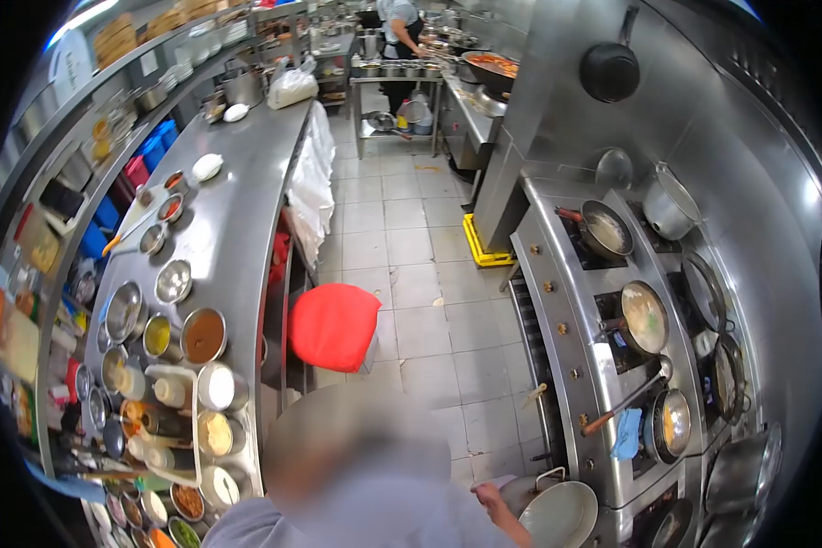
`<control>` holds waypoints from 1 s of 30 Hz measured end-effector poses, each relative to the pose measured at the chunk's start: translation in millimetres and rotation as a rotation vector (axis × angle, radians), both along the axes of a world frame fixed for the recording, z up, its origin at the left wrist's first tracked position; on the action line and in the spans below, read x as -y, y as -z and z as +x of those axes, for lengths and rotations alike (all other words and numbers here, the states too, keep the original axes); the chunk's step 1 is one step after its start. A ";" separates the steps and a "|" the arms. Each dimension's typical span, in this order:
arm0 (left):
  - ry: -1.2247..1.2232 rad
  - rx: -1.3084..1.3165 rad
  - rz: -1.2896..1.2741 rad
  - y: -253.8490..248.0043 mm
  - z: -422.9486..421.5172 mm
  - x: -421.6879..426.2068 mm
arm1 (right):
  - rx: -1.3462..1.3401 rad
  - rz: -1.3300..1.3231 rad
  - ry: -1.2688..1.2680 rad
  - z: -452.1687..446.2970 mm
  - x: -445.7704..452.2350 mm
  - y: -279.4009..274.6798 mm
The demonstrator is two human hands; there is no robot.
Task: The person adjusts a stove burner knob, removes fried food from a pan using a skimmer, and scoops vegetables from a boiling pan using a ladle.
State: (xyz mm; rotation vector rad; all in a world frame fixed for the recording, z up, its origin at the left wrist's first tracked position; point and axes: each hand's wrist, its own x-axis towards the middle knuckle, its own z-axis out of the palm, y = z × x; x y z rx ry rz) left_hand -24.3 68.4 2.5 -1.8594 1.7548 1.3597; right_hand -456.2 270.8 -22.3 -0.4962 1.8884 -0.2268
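Beside the near end of the long stainless-steel stove point(566, 365), reaching with the bare right hand point(493, 504), fingers partly curled, just left of the wide, round, pale-bottomed metal pan point(559, 517). Cannot tell whether touching its rim or gripping anything; cannot tell the left hand's state. Farther up, along the stove's front edge, lying near each other: a crumpled light-blue cloth point(627, 434) and a long wooden-handled metal ladle point(626, 399).
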 end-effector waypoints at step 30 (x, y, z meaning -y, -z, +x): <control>0.015 -0.086 0.131 37.1 78.8 113.4 | -0.113 0.014 0.060 112.1 67.6 -10.2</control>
